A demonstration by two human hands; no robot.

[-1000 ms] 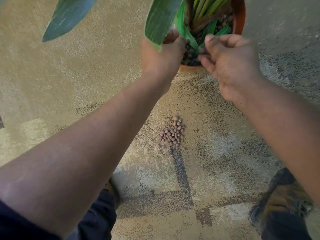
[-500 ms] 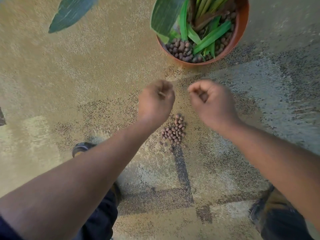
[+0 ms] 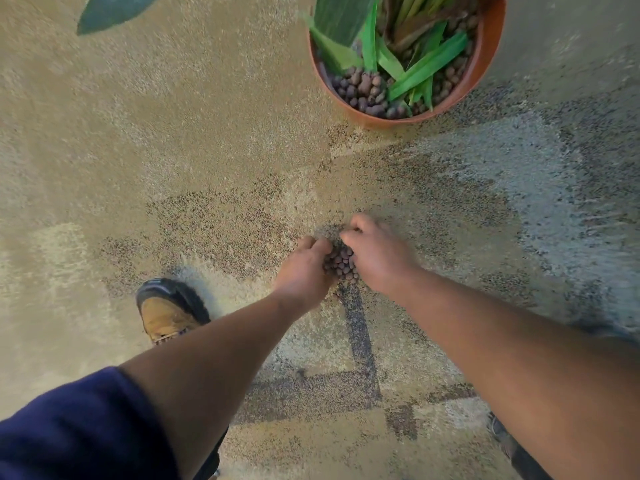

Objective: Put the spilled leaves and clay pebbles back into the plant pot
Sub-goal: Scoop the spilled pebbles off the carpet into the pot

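Observation:
A small heap of brown clay pebbles (image 3: 341,263) lies on the carpet in the middle of the view. My left hand (image 3: 304,268) and my right hand (image 3: 375,252) cup it from both sides, fingers curled around the pebbles and touching them. The terracotta plant pot (image 3: 486,46) stands at the top right on the floor. It holds dark clay pebbles (image 3: 363,88), loose green leaves (image 3: 426,65) and the plant's broad leaves.
The floor is patterned beige and grey carpet (image 3: 173,150). My left shoe (image 3: 166,310) stands left of the hands, my right shoe (image 3: 502,434) at the bottom right. A large dark green leaf (image 3: 110,8) hangs over the top left.
Both hands have come down from the pot's rim to the floor. They now close around the pebble heap, which lay untouched before.

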